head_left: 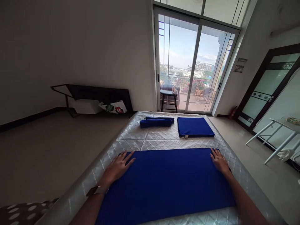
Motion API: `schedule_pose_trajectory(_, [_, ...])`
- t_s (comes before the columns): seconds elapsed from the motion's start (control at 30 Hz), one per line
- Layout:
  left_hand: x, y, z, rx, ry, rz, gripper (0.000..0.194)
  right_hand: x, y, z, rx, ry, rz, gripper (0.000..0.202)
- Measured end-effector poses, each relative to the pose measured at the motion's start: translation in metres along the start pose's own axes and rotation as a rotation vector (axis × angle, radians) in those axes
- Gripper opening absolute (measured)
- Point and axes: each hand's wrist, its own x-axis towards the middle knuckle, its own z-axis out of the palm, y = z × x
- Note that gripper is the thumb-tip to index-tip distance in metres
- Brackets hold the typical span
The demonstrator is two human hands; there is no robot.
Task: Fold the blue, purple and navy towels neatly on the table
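Note:
A blue cloth (171, 184) lies spread flat on the silver quilted mattress (154, 144). My left hand (120, 165) rests on its far left corner, fingers spread, with a band on the wrist. On the far right corner lies my right hand (219, 160), palm down with its fingers stretched out. Neither hand grips anything. Beyond the cloth, a folded blue square (195, 126) with a small white tag sits on the right. Rolled blue cloths (156, 122) are to the left of that square.
A dark bench (100, 93) with a white box (86, 106) stands by the left wall. Behind the mattress are a stool (169, 93) and sliding glass doors. At right stands a white table (287, 124). Polka-dot fabric (25, 214) shows at the lower left.

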Motion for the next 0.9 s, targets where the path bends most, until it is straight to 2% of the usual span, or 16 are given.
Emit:
schedule_pose_trajectory(0.2, [-0.001, 0.007, -0.003, -0.027, -0.003, -0.008, 0.067, 0.000, 0.003, -0.005, -0.067, -0.045, 0.038, 0.058])
schedule_pose_trajectory(0.27, [-0.002, 0.009, -0.003, -0.056, 0.004, -0.013, 0.068, 0.002, -0.004, -0.010, -0.126, -0.072, 0.088, 0.058])
schedule_pose_trajectory(0.33, [-0.001, 0.011, -0.003, -0.076, 0.017, -0.007, 0.068, 0.005, -0.023, -0.017, -0.187, -0.083, 0.153, 0.058])
schedule_pose_trajectory(0.4, [-0.001, 0.013, -0.003, -0.088, 0.029, -0.003, 0.067, 0.004, -0.058, -0.020, -0.212, -0.053, 0.128, 0.057])
schedule_pose_trajectory(0.5, [-0.001, 0.017, -0.007, -0.086, 0.017, 0.000, 0.066, -0.007, -0.133, -0.009, -0.129, -0.014, -0.133, 0.054])
schedule_pose_trajectory(0.6, [-0.002, 0.021, -0.012, -0.069, -0.011, -0.018, 0.066, -0.023, -0.208, 0.014, 0.015, -0.115, -0.381, 0.054])
schedule_pose_trajectory(0.67, [-0.002, 0.021, -0.014, -0.064, -0.008, -0.024, 0.066, -0.031, -0.240, 0.028, 0.064, -0.178, -0.456, 0.054])
schedule_pose_trajectory(0.7, [-0.003, 0.021, -0.014, -0.063, -0.001, -0.019, 0.065, -0.033, -0.249, 0.032, 0.075, -0.201, -0.469, 0.055])
schedule_pose_trajectory(0.73, [-0.003, 0.020, -0.013, -0.061, 0.007, -0.010, 0.065, -0.033, -0.252, 0.035, 0.076, -0.216, -0.466, 0.056])
schedule_pose_trajectory(0.8, [-0.002, 0.018, -0.010, -0.058, 0.020, 0.011, 0.064, -0.030, -0.243, 0.034, 0.060, -0.235, -0.428, 0.057])
schedule_pose_trajectory(0.9, [-0.001, 0.015, -0.006, -0.060, 0.034, 0.022, 0.064, -0.018, -0.202, 0.023, 0.000, -0.244, -0.316, 0.058])
